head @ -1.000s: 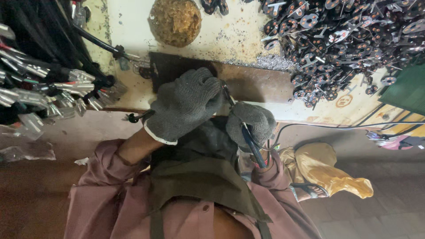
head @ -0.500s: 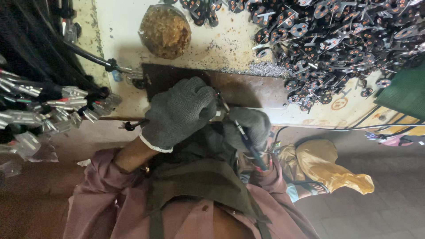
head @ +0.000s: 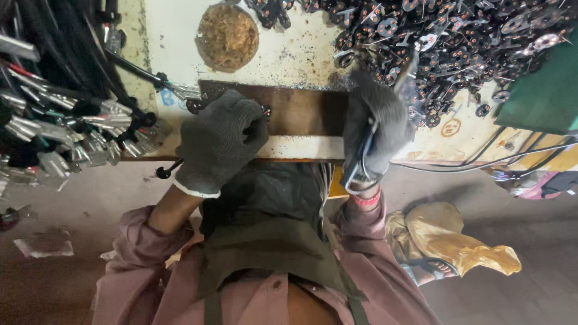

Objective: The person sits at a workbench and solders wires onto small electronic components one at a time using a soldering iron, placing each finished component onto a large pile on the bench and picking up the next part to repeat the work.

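Note:
My left hand (head: 218,143), in a grey knit glove, is clenched at the near edge of a brown board (head: 301,111) on the workbench. A thin black cable (head: 164,172) pokes out beside its wrist, and a small dark part (head: 265,110) lies at its knuckles. My right hand (head: 374,129), gloved the same way, grips a slim tool (head: 368,141). The tool's blurred metal tip points up at the pile of small round metal parts (head: 445,42). The two hands are well apart.
A bundle of black cables with metal plugs (head: 60,126) hangs over the bench's left side. A round brown pad (head: 227,36) lies behind the board. A green object (head: 542,90) sits at the right. Wires (head: 481,161) trail off the edge, and a yellow bag (head: 451,241) lies on the floor.
My right hand has swung with its tool from beside the left hand to the right and up toward the parts pile. The left hand has stayed on the board.

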The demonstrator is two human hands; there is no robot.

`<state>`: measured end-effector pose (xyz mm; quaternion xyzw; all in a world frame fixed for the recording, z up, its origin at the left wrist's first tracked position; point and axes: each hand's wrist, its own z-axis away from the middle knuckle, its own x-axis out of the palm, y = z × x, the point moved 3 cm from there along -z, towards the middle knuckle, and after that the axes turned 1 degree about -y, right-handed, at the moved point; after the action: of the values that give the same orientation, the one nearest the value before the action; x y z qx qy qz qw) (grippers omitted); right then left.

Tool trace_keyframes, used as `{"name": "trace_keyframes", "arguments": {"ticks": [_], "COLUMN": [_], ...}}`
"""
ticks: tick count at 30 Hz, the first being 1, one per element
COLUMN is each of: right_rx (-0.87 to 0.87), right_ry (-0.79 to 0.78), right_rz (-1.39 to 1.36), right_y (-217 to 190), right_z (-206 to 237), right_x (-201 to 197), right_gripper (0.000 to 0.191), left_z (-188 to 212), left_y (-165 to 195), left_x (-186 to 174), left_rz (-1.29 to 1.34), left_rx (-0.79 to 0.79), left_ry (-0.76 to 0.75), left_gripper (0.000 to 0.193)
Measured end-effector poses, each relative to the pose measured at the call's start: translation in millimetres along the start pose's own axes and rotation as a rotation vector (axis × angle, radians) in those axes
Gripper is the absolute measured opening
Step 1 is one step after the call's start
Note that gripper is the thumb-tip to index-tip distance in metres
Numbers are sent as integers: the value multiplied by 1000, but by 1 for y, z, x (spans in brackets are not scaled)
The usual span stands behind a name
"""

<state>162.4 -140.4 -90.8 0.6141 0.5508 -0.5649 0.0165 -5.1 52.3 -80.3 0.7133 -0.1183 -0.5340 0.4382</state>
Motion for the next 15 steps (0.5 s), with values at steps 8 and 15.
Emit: {"name": "trace_keyframes", "arguments": {"ticks": [8, 15], "right_rx": [-188, 233], "right_ry": [-174, 57], "right_rz": [243, 77], "right_y": [-41, -73], "right_z": [-12, -13], "right_x": [-5, -3], "right_gripper": [16, 43], "left_z": [-4, -2], "left_y": [-1, -3], "left_x": [-7, 0], "left_rz": [55, -4], "left_rx": [16, 23], "left_ry": [19, 12], "left_gripper": [15, 14]}}
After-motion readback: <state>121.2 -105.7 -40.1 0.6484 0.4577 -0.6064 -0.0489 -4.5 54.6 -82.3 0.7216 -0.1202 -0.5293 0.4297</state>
